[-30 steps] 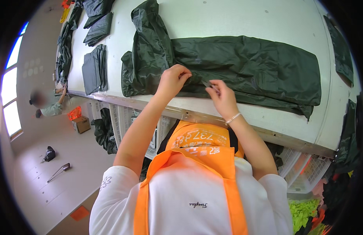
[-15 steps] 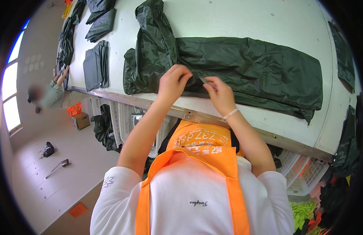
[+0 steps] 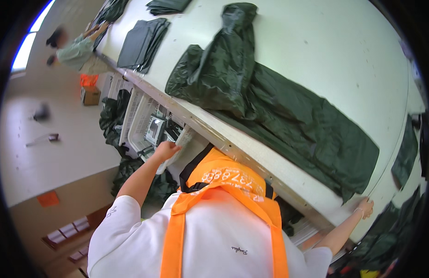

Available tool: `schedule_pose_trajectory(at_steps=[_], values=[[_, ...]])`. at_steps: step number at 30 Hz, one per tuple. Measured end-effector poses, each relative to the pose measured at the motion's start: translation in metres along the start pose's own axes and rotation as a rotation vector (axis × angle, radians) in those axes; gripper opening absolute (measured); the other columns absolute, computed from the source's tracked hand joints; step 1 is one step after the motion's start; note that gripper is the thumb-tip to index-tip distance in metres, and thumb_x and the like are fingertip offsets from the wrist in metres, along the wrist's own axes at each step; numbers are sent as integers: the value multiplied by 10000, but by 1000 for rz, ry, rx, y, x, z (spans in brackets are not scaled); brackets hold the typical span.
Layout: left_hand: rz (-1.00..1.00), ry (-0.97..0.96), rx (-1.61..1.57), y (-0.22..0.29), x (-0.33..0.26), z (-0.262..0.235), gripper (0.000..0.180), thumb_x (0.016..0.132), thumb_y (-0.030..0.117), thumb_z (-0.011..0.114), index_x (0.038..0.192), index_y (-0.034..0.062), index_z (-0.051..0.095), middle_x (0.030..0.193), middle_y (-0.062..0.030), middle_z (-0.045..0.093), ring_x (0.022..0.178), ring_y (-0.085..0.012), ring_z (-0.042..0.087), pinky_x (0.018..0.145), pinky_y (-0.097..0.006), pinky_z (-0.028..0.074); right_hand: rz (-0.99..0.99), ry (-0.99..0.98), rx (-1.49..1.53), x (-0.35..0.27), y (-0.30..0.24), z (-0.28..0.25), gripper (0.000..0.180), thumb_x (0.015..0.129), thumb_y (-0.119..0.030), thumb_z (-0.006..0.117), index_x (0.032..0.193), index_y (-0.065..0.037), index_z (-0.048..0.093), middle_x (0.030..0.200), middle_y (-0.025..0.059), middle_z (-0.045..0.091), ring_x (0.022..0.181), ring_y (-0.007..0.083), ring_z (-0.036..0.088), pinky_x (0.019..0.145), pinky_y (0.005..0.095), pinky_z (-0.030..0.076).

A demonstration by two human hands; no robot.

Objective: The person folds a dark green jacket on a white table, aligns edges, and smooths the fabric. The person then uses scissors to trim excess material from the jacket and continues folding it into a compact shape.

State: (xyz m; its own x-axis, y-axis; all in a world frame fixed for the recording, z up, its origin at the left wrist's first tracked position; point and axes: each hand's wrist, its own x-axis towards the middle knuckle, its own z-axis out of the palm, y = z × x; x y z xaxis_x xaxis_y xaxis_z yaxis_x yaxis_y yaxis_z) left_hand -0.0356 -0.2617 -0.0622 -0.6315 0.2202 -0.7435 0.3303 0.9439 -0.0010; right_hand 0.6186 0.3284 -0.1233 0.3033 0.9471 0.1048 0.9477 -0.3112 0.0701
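Note:
A dark green, shiny garment [image 3: 298, 125] lies along the white table, one sleeve-like part [image 3: 235, 51] stretched toward the far side. Both of my hands are off it. Below the table's edge, my left hand [image 3: 167, 150] has its fingers curled over the rim of a white plastic basket [image 3: 139, 121]. Inside that basket are small packets [image 3: 155, 129] with dark and pale parts, their kind unclear. At far right, my right hand [image 3: 366, 207] rests by the table's corner past the garment's end, its fingers loosely apart with nothing seen in them.
Folded dark green pieces [image 3: 142, 44] lie on the table's left part. A co-worker [image 3: 78, 52] stands at its far left end. Dark green cloth [image 3: 115, 116] hangs beside the basket, and more dark garments [image 3: 386, 231] are heaped at right. The table's metal edge [image 3: 214, 132] runs before me.
Both hands have left the garment: the left went down to the basket, the right moved out to the table's right corner. The view has turned, and the basket now shows more fully.

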Motion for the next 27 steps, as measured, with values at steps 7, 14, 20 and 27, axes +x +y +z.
schedule_pose_trajectory(at_steps=[7,14,20,27], values=[[239,277,-243,24,11,11,264,810,297,626,840,35,640,786,-131,630,769,-337,610,669,-407,486,-940,-55,788,-88,-364,-132,313,904,-181,569,1176,-25,570,1210,129,563,1152,275,499,1013,354,356],[417,487,-420,32,-1,-49,117,820,160,630,800,46,615,793,-108,605,772,-311,596,664,-387,474,-1544,-244,1041,-268,-695,-207,268,894,-227,528,1031,-34,655,1119,190,610,1054,342,560,921,369,436],[563,592,-570,9,29,-78,74,784,88,660,793,50,597,832,-86,625,786,-294,601,677,-375,477,-1396,-267,384,-293,-848,-145,508,817,-350,606,1227,-58,540,1256,163,547,1159,345,513,972,396,417],[826,760,-652,40,110,-158,69,778,42,648,810,22,591,853,-110,626,802,-297,607,699,-356,485,-1325,-569,-33,-183,-682,-167,345,794,-297,627,703,35,607,601,155,573,550,181,509,551,364,424]])
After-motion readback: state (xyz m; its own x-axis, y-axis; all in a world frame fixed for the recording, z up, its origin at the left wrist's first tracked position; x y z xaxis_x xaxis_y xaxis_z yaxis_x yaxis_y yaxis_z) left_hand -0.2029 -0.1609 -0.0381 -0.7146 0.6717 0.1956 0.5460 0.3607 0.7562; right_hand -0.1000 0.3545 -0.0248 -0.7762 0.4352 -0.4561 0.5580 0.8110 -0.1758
